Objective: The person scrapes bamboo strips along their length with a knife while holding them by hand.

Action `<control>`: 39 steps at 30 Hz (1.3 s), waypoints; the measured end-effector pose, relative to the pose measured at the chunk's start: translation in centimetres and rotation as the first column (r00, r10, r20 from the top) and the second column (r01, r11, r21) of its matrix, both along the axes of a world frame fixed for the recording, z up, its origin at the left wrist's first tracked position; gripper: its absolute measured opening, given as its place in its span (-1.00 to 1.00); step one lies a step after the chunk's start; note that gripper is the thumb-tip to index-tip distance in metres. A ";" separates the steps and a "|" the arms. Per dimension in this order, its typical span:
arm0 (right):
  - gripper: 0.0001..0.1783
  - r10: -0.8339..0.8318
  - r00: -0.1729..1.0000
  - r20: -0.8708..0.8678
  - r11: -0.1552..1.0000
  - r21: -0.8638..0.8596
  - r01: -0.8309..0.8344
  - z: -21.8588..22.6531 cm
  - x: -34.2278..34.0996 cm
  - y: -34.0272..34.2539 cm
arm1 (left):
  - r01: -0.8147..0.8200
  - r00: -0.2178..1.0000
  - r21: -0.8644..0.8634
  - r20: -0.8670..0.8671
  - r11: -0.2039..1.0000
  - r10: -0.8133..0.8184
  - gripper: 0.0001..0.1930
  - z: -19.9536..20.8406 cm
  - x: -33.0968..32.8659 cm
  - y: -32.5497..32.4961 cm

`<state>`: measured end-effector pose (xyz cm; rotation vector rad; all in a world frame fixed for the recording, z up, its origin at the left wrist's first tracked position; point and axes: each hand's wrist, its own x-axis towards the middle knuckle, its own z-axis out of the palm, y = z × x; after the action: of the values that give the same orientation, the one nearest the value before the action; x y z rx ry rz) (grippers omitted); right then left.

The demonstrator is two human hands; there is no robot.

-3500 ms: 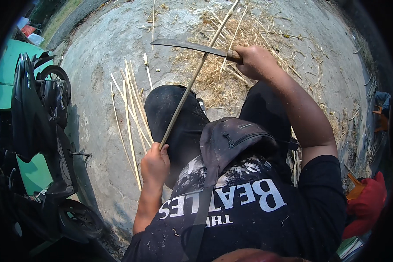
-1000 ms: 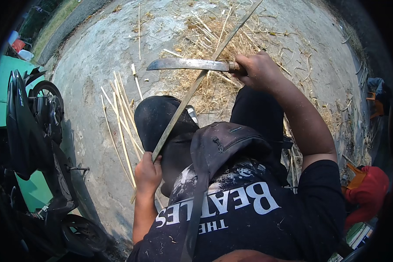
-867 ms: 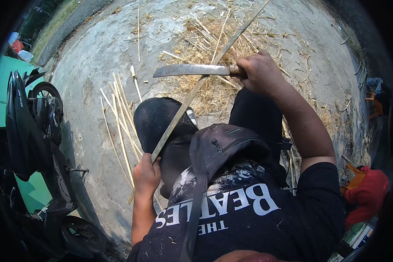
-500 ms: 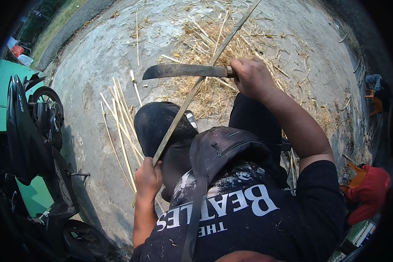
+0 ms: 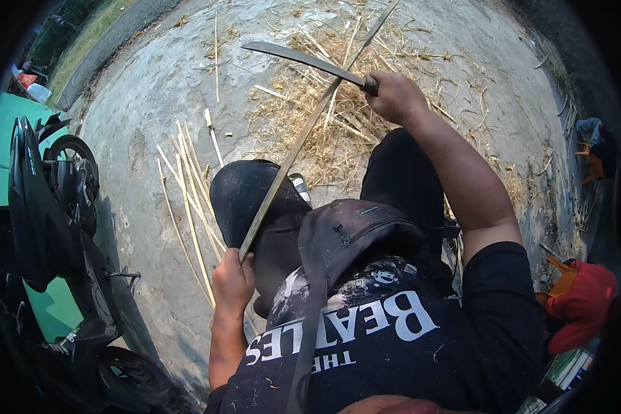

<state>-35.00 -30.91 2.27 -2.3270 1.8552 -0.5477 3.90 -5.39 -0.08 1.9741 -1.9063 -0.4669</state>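
Grasping long, flat, tan bamboo-like strip [image 5: 284, 174] in left hand [image 5: 232, 281], above black-clad knee [image 5: 236, 190]; clenching curved dark-metal knife [image 5: 303, 58] in right hand [image 5: 397, 98], across strip. Judged partly scraped, given straw-coloured shavings [image 5: 272, 114] beyond; likely still to finish.

A curved dark-bladed knife [image 5: 303, 57] crosses a long, slanting, narrow strip [image 5: 288, 169].

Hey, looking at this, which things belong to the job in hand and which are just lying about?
In the job:
- long curved knife, in the right hand
- long strip, in the left hand
- probably the pale strips on the ground

Just about:
- shavings, likely waste
- motorcycle, at left
- bag, worn across the body
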 end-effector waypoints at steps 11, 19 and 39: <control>-0.84 0.087 0.995 0.056 0.996 -0.006 -0.087 -1.0 1.0 1.7 | 0.032 0.998 0.045 -0.055 0.998 -0.030 -0.73 -0.2 0.7 0.0; -0.84 0.313 0.929 -0.199 0.945 0.166 -0.282 1.6 5.2 4.5 | 0.034 0.999 0.053 -0.018 0.998 -0.033 -0.60 0.6 0.2 -0.1; -0.83 0.255 0.965 0.063 0.964 0.058 -0.259 -0.6 7.1 2.7 | 0.054 0.996 0.121 -0.083 0.991 -0.045 -0.60 0.1 0.8 -1.0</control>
<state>-27.92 -28.25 1.64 -2.4307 1.4909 -0.5029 4.73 -6.42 0.02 1.9550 -1.9224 -0.6820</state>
